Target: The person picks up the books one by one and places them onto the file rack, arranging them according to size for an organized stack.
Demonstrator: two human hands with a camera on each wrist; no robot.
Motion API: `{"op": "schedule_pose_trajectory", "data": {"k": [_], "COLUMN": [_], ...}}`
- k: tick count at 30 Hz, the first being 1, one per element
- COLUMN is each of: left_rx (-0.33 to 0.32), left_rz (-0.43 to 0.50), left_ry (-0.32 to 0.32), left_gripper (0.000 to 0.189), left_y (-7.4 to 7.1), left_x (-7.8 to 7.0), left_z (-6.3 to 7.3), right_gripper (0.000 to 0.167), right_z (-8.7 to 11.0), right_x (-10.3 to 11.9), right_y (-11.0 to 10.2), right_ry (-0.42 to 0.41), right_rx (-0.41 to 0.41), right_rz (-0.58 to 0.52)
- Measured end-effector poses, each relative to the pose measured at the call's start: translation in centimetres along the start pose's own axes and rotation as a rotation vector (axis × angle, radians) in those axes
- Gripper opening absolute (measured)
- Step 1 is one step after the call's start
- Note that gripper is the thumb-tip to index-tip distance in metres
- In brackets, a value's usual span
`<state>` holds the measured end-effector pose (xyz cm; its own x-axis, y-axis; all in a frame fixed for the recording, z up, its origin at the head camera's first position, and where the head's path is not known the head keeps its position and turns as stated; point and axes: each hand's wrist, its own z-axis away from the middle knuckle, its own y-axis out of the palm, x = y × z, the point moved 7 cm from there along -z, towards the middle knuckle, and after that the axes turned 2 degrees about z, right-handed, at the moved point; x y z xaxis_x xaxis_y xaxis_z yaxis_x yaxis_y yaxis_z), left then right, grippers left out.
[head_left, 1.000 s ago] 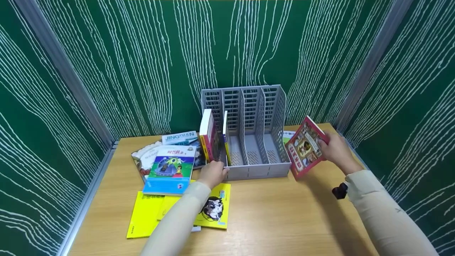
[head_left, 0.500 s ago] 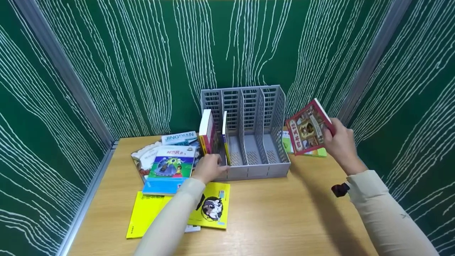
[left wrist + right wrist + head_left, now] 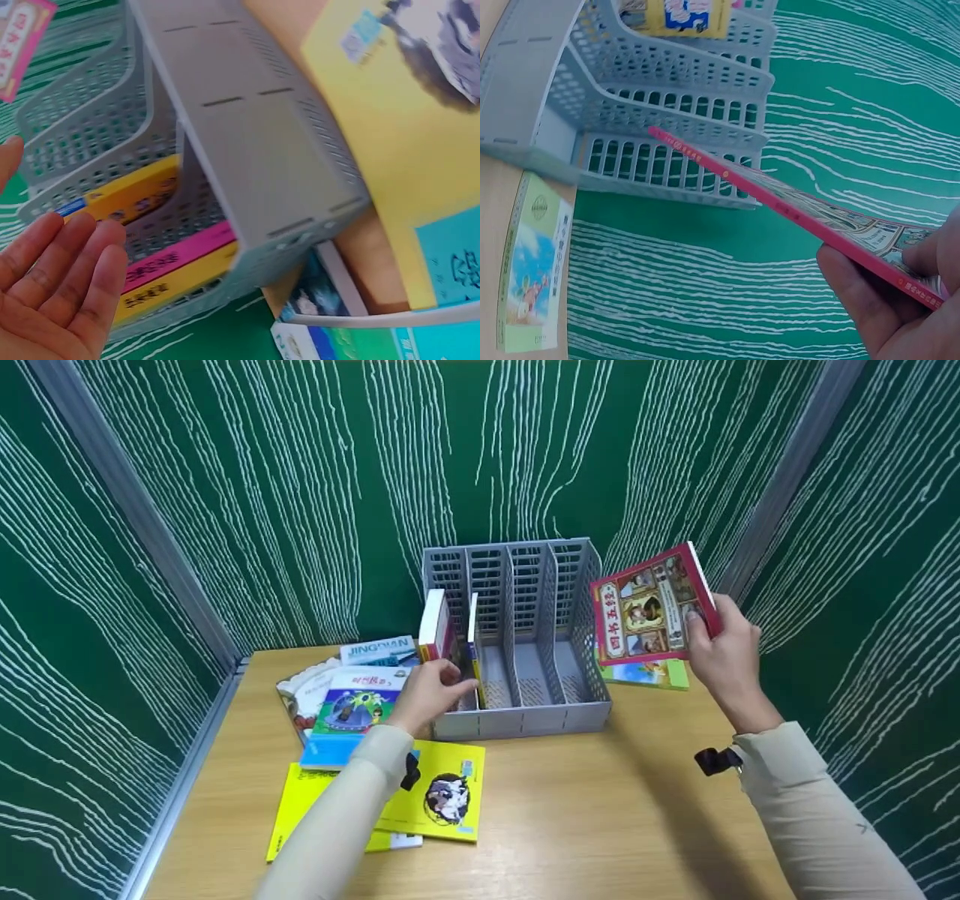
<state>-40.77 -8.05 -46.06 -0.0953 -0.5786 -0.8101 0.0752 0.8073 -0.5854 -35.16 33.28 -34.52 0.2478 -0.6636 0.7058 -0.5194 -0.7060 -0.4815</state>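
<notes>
My right hand (image 3: 727, 660) grips a thin red-bordered book (image 3: 649, 607), thumb on its cover and fingers behind. The book is raised beside the right end of a grey file rack (image 3: 544, 718); the right wrist view shows its pink spine (image 3: 795, 214) edge-on. At the rack's left end is my left hand (image 3: 429, 694), holding nothing; its fingers (image 3: 64, 259) are extended in the left wrist view. Past them stand books with a pink spine (image 3: 180, 259) and a yellow spine (image 3: 176, 289) in the leftmost compartment. A thin yellow-spined book (image 3: 135, 191) stands in the neighbouring one.
Left of the rack lies a pile with a blue-and-white book (image 3: 352, 709) on top. Yellow books (image 3: 450, 765) overlap in front of it. A green book (image 3: 532, 262) lies flat at the rack's right side. Green walls with white lines enclose the table (image 3: 570, 817).
My right hand has raised the red book and turned it flatter, uncovering the green book below. My left hand has shifted up and slightly left from the rack's front edge, its fingers loosening.
</notes>
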Motion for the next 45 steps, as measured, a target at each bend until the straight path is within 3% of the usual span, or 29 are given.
{"op": "schedule_pose_trajectory", "data": {"k": [9, 14, 19, 24, 32, 38, 45], "left_rx": [-0.028, 0.006, 0.052, 0.103, 0.155, 0.175, 0.136], "left_rz": [0.254, 0.395, 0.486, 0.546, 0.627, 0.597, 0.661], "left_ry": [-0.006, -0.038, -0.029, -0.026, -0.020, -0.048, -0.089], "left_gripper": [0.044, 0.042, 0.041, 0.043, 0.043, 0.050, 0.053], "left_y": [-1.5, -1.3, -0.5, 0.7, 2.9, 4.1, 4.6], "left_x": [-1.5, -1.8, -2.4, -2.8, -3.5, -4.0, -4.0], "left_z": [0.7, 0.8, 1.1, 1.5, 1.4, 1.5, 1.5], "right_gripper": [0.049, 0.056, 0.055, 0.052, 0.043, 0.044, 0.045], "right_z": [0.7, 1.0, 1.6, 2.4, 3.5, 4.5, 5.4], "right_x": [-0.1, -0.8, -0.9, -0.6, 0.5, 1.2, 1.8], "right_y": [0.7, 1.8, 2.9, 4.0, 6.4, 8.0, 9.5], "right_ry": [0.150, 0.219, 0.242, 0.263, 0.310, 0.284, 0.321], "right_rx": [0.045, 0.134, 0.176, 0.197, 0.203, 0.239, 0.254], "right_rz": [-0.129, -0.231, -0.304, -0.387, -0.642, -0.630, -0.637]}}
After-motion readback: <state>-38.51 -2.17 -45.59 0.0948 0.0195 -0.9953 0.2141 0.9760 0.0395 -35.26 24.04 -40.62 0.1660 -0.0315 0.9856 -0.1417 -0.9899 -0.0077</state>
